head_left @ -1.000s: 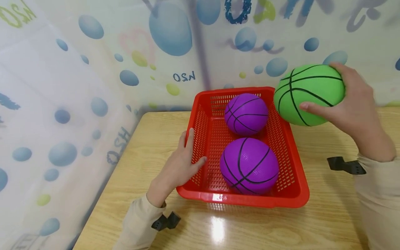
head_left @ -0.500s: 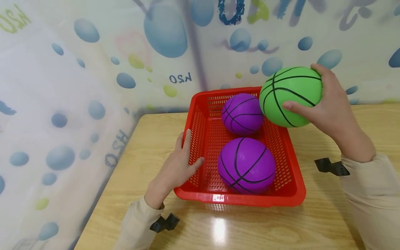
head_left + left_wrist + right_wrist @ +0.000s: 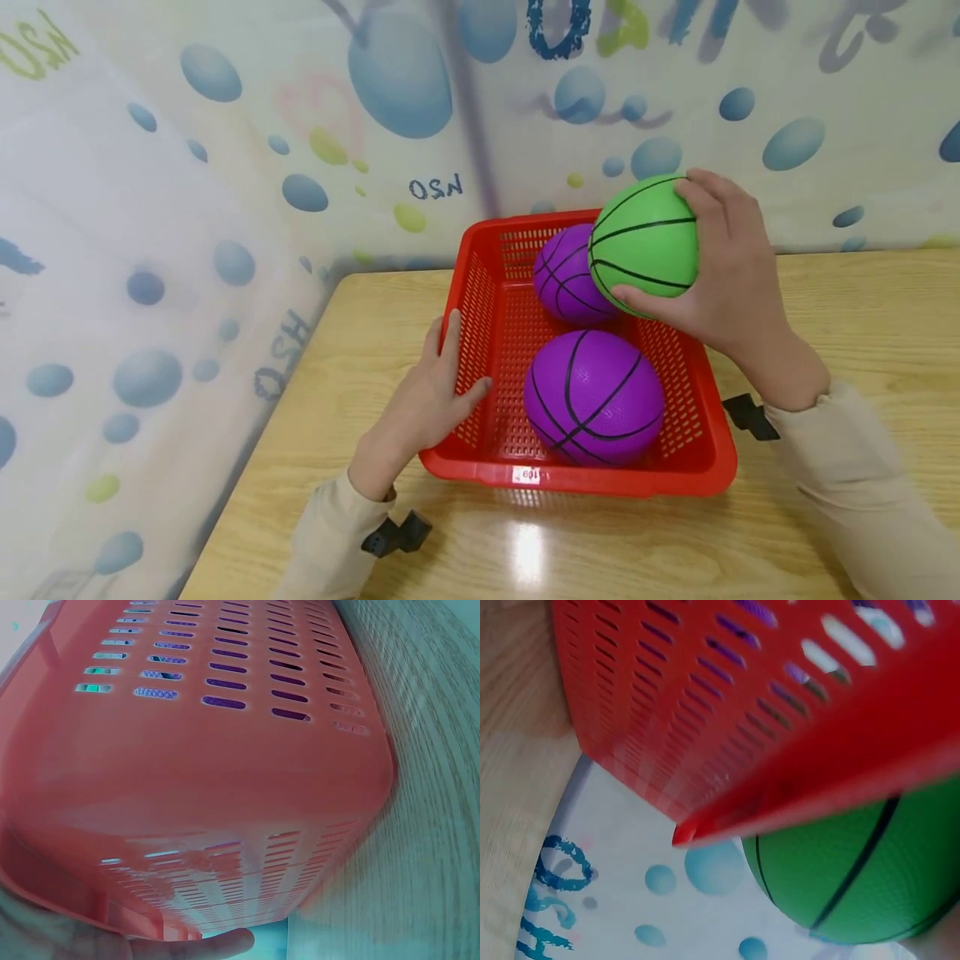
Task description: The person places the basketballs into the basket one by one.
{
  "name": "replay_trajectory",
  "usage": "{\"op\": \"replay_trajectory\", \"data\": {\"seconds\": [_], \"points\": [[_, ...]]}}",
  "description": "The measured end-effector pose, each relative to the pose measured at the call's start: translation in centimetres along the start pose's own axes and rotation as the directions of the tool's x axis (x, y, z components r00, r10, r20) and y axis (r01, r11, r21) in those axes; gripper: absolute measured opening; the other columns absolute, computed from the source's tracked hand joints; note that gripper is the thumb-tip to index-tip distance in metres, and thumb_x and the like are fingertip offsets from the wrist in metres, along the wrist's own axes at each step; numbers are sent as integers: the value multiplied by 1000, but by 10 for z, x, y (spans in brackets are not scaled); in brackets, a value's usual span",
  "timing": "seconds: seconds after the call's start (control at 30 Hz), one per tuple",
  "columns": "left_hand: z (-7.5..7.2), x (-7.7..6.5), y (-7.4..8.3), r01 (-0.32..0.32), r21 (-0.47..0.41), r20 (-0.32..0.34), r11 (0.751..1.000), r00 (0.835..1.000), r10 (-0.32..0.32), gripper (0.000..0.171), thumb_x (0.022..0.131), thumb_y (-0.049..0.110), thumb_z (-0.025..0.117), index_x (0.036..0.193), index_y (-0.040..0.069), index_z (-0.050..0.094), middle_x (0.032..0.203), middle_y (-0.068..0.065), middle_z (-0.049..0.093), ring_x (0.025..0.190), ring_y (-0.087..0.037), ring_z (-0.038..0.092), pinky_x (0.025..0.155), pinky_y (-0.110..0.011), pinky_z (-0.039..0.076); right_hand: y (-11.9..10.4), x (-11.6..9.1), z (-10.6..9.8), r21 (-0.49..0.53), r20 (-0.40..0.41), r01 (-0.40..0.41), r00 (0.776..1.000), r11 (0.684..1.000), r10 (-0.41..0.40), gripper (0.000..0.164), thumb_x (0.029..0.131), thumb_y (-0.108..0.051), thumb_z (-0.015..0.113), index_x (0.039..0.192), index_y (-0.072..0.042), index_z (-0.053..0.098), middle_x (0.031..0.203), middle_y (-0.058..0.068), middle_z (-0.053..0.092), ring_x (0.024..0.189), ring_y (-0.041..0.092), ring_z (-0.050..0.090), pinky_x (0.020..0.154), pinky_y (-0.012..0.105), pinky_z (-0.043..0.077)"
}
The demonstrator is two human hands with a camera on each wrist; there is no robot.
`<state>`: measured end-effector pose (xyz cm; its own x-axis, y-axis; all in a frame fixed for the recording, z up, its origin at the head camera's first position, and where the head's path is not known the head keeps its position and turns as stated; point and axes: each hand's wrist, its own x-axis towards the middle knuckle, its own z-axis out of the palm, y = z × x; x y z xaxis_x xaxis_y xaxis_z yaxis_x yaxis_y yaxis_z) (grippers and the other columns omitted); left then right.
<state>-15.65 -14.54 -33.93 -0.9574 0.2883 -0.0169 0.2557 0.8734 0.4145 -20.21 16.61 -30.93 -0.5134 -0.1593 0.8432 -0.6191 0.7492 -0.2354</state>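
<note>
My right hand (image 3: 731, 283) grips a green ball with black basketball lines (image 3: 643, 242), thumb in front and fingers over its right side. It holds the ball over the back right of a red plastic basket (image 3: 577, 477), partly covering the smaller purple ball (image 3: 564, 275). A larger purple ball (image 3: 592, 398) lies in the front of the basket. My left hand (image 3: 427, 400) holds the basket's left rim, thumb inside and fingers outside. In the right wrist view, the green ball (image 3: 855, 877) shows past the basket rim; one finger (image 3: 199, 946) shows under the rim in the left wrist view.
The basket, with slotted walls, stands on a light wood table (image 3: 345, 333). A white wall covering (image 3: 225, 167) with blue and green dots rises behind and to the left. Black wrist devices (image 3: 396, 533) sit at both sleeves.
My right hand has moved left and slightly down with the green ball, from beyond the basket's right edge to over its back right part. The left hand keeps its place on the rim.
</note>
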Motion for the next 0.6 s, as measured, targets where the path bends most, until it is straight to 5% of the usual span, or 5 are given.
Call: {"op": "replay_trajectory", "data": {"seconds": [0.17,0.3,0.43,0.5,0.6], "points": [[2,0,-1,-8,2,-9,1000,1000,8,87,91,35,57,150,10,-2,152,-19,5,70,-24,62,62,-33,52,-6,-7,18,48,-42,89,995,995,-87,91,72,-66,60,129,2,41,135,21,40,123,37,37,93,54,37],[2,0,-2,-9,5,-13,1000,1000,9,87,91,36,57,150,9,-2,152,-19,5,74,-26,62,65,-35,52,0,-18,27,271,113,-82,992,959,53,86,79,-61,59,139,-5,31,136,18,38,118,34,42,87,55,40],[3,0,-2,-7,3,-11,1000,1000,7,88,91,37,57,150,8,-1,152,-19,5,77,-27,62,68,-37,52,8,-25,27,340,373,-368,898,866,236,69,95,-48,43,149,-14,15,129,25,45,111,40,47,88,59,36],[2,0,-2,-7,-1,-13,1000,1000,7,88,91,36,57,150,8,-1,152,-19,5,78,-28,62,69,-37,52,11,-25,27,327,443,-440,853,836,275,64,99,-41,38,150,-15,10,126,29,47,112,43,47,91,58,33],[1,0,-2,-4,-3,-16,1000,1000,4,88,91,36,57,150,9,-1,152,-19,5,80,-28,62,69,-37,52,12,-25,27,324,459,-467,838,823,295,64,99,-41,37,150,-16,8,127,30,46,114,42,46,93,58,32]]}}
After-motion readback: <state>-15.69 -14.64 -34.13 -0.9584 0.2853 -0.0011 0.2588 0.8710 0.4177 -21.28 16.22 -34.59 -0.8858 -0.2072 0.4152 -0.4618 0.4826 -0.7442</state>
